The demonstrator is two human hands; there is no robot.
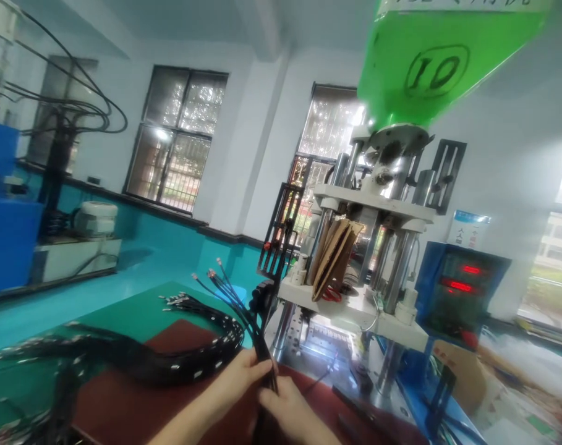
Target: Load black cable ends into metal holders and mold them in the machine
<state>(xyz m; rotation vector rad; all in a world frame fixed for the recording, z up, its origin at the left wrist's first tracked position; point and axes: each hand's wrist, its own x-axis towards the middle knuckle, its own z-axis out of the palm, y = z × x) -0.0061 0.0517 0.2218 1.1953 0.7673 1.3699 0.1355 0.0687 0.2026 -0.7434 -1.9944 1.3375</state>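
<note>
A bundle of black cables (258,337) stands upright between both hands, its several metal-tipped ends fanned out above them. My left hand (248,374) is closed round the bundle, thumb across it. Just below and to the right, my right hand (285,402) is wrapped round the same cables. To the left, a large heap of black cables (169,364) with white bands lies curved over a red-brown mat (123,408) and a green surface (136,309). The lower end of the held bundle is dark and blurred.
Right of the hands stands a press machine (355,321) with metal columns and a green hopper (447,62). A blue control box (464,290) with red digits is beyond it. A cardboard box (461,371) sits at the right; blue machinery (12,241) is far left.
</note>
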